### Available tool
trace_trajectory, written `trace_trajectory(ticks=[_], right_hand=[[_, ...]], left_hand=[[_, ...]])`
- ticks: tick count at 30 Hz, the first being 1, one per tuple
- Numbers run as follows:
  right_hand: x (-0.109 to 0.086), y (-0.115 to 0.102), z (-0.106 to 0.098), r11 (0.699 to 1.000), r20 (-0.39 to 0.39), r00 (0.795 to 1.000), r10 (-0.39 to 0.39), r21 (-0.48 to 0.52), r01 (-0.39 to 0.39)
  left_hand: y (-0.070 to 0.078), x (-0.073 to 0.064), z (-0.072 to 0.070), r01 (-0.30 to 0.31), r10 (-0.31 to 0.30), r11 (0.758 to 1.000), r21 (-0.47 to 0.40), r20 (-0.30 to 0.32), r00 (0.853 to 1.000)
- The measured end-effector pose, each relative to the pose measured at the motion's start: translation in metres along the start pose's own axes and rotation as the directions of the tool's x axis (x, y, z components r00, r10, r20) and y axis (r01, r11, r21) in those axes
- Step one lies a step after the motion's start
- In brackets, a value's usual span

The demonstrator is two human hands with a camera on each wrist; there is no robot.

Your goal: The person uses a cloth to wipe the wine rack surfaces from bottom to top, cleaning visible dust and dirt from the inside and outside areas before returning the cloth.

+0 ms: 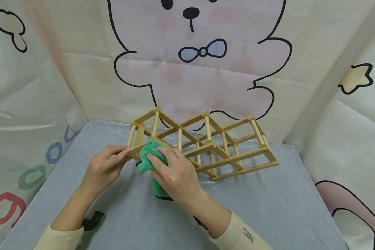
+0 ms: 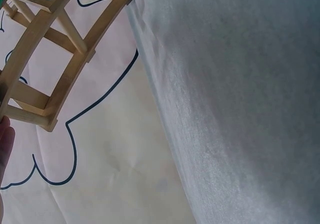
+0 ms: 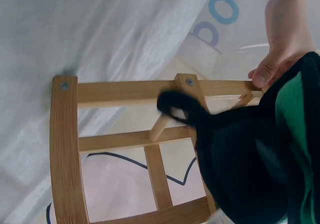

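A light wooden rack [image 1: 207,127] of crossed slats and round dowels stands in a zigzag on the table. My left hand [image 1: 104,170] pinches its left end between thumb and fingers. In my right hand [image 1: 178,177] is a green cloth [image 1: 148,156], bunched against the front slat near that end, with part of it hanging below. The right wrist view shows the cloth's black edging and loop [image 3: 175,102] in front of the rack, with screw heads on the slats. Only a sliver of the left fingers [image 2: 5,144] appears in the left wrist view.
A grey-blue cloth covers the table [image 1: 253,208]. Behind the rack hangs a backdrop [image 1: 203,76] with a cartoon bear, and printed sheets [image 1: 28,114] hang at both sides. A dark strap [image 1: 93,220] sits at the left wrist.
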State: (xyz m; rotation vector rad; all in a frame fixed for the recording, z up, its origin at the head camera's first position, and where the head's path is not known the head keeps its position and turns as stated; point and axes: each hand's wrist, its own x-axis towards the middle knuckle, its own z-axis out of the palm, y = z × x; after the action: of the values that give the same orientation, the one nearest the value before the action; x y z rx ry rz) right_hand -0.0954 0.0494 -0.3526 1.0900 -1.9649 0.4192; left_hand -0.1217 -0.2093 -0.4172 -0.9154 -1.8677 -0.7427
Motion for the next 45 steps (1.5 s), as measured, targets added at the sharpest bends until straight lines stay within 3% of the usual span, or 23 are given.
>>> trace_trajectory(ticks=[5,16,23,35,45], right_hand=[[-0.007,0.003,0.0,0.998,-0.015,0.999,0.04,0.055,-0.04],[-0.038,0.01,0.003,0.993,0.045,0.995,0.084,0.073,-0.087],[-0.056,0.011,-0.005,0.99,0.047,0.992,0.12,0.067,-0.123],[-0.064,0.028,-0.024,0.988,-0.038,0.989,0.145,0.057,-0.143],[-0.065,0.047,-0.056,0.99,-0.19,0.972,0.139,0.016,-0.138]], left_hand=[[0.0,0.001,0.001,-0.004,0.004,1.0,0.0,-0.011,1.0],[0.001,0.002,0.002,-0.01,0.011,1.0,0.004,-0.034,0.999],[0.002,0.002,0.005,-0.011,0.01,1.0,-0.011,-0.047,0.999],[0.001,0.002,0.004,-0.001,0.0,1.0,-0.021,-0.059,0.998],[0.0,0.002,0.005,-0.011,0.01,1.0,-0.021,-0.057,0.998]])
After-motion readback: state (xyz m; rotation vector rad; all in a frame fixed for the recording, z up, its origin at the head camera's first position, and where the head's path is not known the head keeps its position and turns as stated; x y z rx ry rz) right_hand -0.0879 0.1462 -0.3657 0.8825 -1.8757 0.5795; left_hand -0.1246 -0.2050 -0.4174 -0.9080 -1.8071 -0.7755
